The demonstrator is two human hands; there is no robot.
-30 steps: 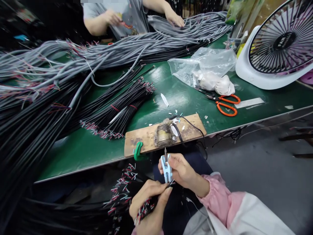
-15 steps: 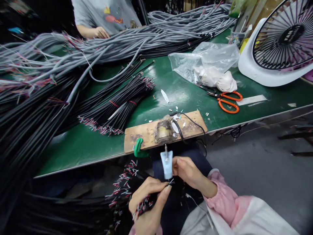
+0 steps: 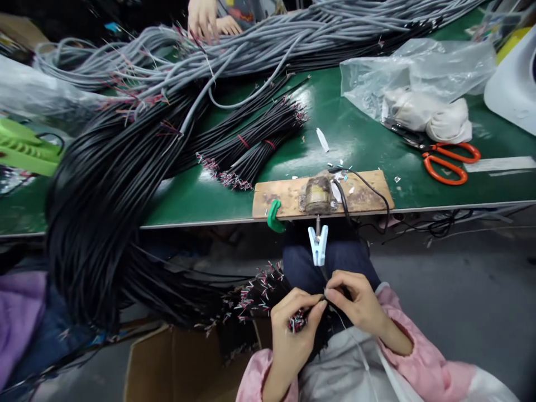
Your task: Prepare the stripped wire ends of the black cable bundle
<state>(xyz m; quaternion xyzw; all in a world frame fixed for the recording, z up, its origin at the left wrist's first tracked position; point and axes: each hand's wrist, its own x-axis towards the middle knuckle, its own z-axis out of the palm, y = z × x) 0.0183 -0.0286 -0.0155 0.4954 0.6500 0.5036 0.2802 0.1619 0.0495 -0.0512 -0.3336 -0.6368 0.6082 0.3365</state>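
My left hand [image 3: 291, 329] is closed round black cables, whose red, white and green wire ends [image 3: 297, 321] poke out beside the palm. Its thumb and forefinger pinch one cable near the tip. Fingertips of my right hand [image 3: 358, 298] are closed in a pinch at that same tip; the thin wires between them are too small to make out. Just above both hands, a light blue clothespin [image 3: 319, 247] sits on the metal shaft of a small motor [image 3: 317, 195]. More cable ends [image 3: 268, 287] fan out left of my left hand.
The motor is fixed to a wooden board [image 3: 276, 195], with a green clamp [image 3: 274, 216] at the table edge. Orange-handled scissors [image 3: 446, 162] and a plastic bag [image 3: 414, 67] lie right. Cable heaps [image 3: 104, 195] hang over the left edge above a cardboard box [image 3: 167, 363]. A co-worker's hands [image 3: 209, 22] are at the back.
My right hand has moved from beside the clothespin down to the cable tip at my left hand. The clothespin has turned and now shows its V shape. The view has swung left.
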